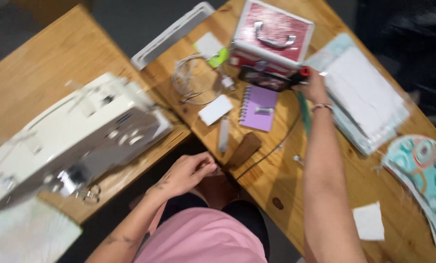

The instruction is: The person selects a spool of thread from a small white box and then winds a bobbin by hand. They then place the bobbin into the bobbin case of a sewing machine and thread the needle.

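While right hand (pixel 314 87) grasps one phone (pixel 265 79) (red-topped stand), left hand (pixel 189 173) curls loosely, holding nothing; one notebook (pixel 259 108).

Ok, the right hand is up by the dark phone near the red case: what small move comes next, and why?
Probably close the right hand on the dark phone and steady it: the hand is at its end, the frame is blurred, and the left hand rests idle at the table edge.
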